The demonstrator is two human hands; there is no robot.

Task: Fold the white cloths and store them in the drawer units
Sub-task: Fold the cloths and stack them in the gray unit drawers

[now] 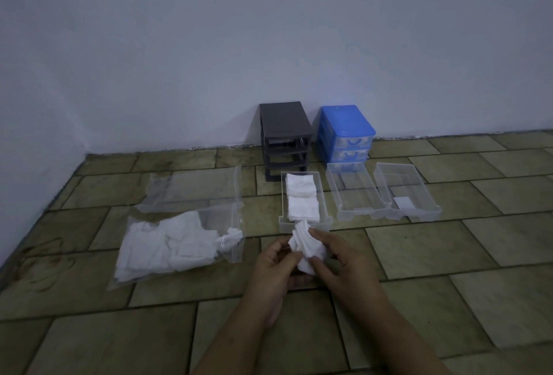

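Observation:
A crumpled white cloth point(306, 246) hangs between both my hands above the tiled floor. My left hand point(273, 270) pinches its left side and my right hand point(341, 264) pinches its right side. Just beyond them lies a clear drawer point(284, 222) holding two folded white cloths point(302, 195). Two more clear drawers point(353, 195) point(419, 192) lie to its right without cloths; the far one holds a small white slip. A dark grey drawer unit point(284, 135) with its slots empty and a blue drawer unit point(345, 132) stand against the wall.
A clear plastic bag point(179, 243) full of loose white cloths lies on the floor to the left. Another clear bag point(194, 189) with nothing in it lies behind that one. A plain wall runs along the back.

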